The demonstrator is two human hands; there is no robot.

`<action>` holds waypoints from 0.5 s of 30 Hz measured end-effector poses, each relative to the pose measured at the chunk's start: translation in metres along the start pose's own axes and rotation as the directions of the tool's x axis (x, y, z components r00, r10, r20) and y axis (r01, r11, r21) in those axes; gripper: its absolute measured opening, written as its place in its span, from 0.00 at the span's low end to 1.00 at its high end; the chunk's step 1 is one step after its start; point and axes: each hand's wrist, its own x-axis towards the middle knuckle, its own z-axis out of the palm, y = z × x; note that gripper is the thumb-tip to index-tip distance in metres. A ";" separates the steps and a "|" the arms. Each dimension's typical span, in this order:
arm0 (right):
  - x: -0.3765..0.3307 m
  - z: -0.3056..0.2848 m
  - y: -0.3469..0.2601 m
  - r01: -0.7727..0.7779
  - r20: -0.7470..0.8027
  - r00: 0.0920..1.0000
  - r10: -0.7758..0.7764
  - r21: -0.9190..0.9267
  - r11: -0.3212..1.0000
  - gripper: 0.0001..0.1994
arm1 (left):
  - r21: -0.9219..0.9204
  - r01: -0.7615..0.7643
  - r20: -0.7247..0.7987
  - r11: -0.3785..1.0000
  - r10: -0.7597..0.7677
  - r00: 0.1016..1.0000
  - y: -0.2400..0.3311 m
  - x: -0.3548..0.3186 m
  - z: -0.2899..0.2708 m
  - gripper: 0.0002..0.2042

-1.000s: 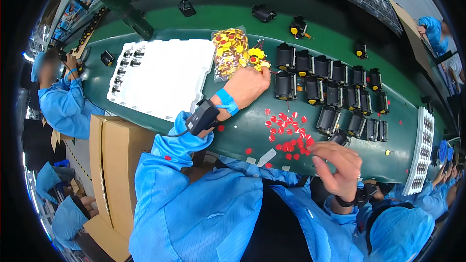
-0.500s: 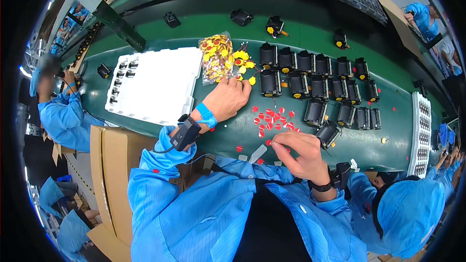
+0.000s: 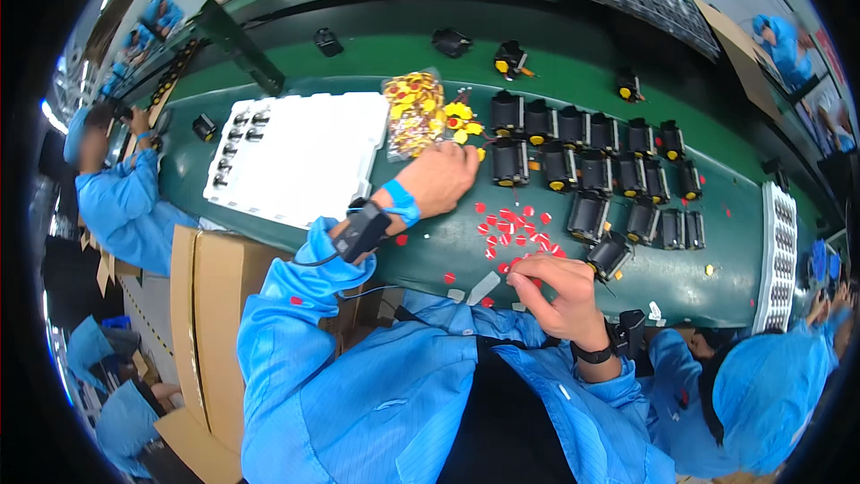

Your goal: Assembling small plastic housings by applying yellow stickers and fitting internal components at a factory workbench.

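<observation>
My left hand (image 3: 437, 179), a blue band on its wrist, reaches to the near side of a small pile of yellow discs with thin wires (image 3: 461, 118). Its fingers are bent together and the tips are partly hidden; one yellow disc shows right beside them. A clear bag (image 3: 416, 116) of more such yellow and red pieces lies beyond the hand. My right hand (image 3: 563, 294) is pinched over the near edge of scattered red round stickers (image 3: 506, 224). Red shows by its fingertips, but what they hold is too small to make out.
Rows of black housings (image 3: 558, 166) with yellow discs stand right of centre. A white foam tray (image 3: 300, 157) with several small black parts is at left, another tray (image 3: 776, 251) at far right. Cardboard boxes (image 3: 219, 305) are at lower left. Co-workers in blue sit on both sides.
The whole view has shifted slightly, moving the scene a little right and down. My left hand stays by the yellow discs, and my right hand remains pinched near the red stickers.
</observation>
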 end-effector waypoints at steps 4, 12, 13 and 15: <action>0.002 0.003 -0.005 -0.015 0.019 1.000 0.016 -0.020 1.000 0.02 | -0.025 -0.059 0.022 0.998 0.059 0.998 0.007 0.004 0.006 0.13; 0.005 0.005 0.002 0.004 0.003 1.000 -0.004 0.015 1.000 0.04 | -0.191 -0.006 0.005 0.982 0.008 1.000 -0.004 -0.010 0.009 0.09; 0.007 0.003 0.003 0.013 0.004 1.000 -0.013 0.017 1.000 0.04 | -0.197 0.031 -0.002 0.980 -0.032 0.999 -0.003 -0.011 0.006 0.10; 0.012 0.002 0.004 0.022 0.005 1.000 -0.022 0.018 1.000 0.04 | -0.168 0.071 0.038 0.983 -0.065 0.997 0.004 -0.015 -0.004 0.10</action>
